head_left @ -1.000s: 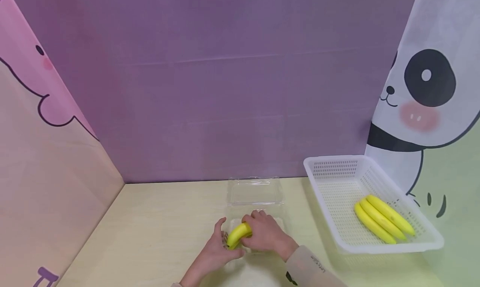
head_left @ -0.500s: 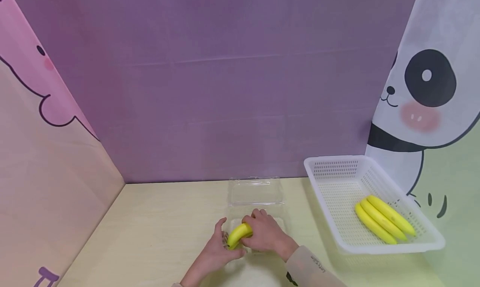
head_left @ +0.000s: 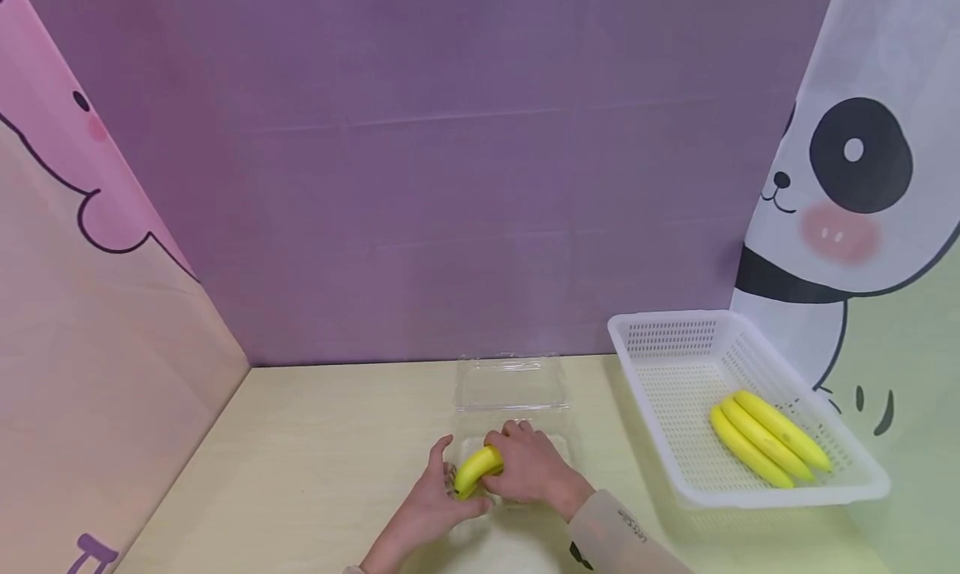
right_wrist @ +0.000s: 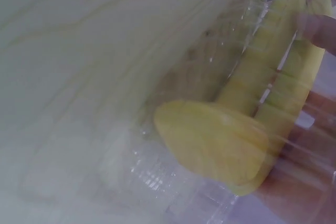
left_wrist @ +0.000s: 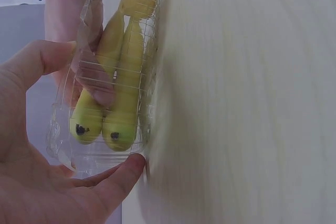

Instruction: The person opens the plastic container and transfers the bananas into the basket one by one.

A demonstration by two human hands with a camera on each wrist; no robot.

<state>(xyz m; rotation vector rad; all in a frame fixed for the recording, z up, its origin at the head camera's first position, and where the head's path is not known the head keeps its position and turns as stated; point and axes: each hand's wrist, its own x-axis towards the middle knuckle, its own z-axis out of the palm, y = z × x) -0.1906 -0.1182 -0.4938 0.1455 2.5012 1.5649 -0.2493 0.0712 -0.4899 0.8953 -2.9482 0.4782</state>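
A clear plastic clamshell box (head_left: pixel 512 384) lies with its lid folded back, away from the person. Its base sits under both hands, mostly covered in the head view. Yellow bananas (left_wrist: pixel 126 77) show through the box wall in the left wrist view, dark tips toward the left palm. My right hand (head_left: pixel 531 467) reaches in from above, fingers and thumb bent around a banana (head_left: pixel 476 469). At the box's left side, my left hand (head_left: pixel 433 502) holds the base between thumb and fingers. Through the plastic, the right wrist view shows the bananas' rounded joined end (right_wrist: pixel 210 142).
A white perforated basket (head_left: pixel 652 424) stands at the right of the pale wooden table (head_left: pixel 315 449). Several bananas (head_left: pixel 765 436) lie inside it, toward its near right corner. Purple cloth (head_left: pixel 420 224) rises behind the table, with printed panels at both sides.
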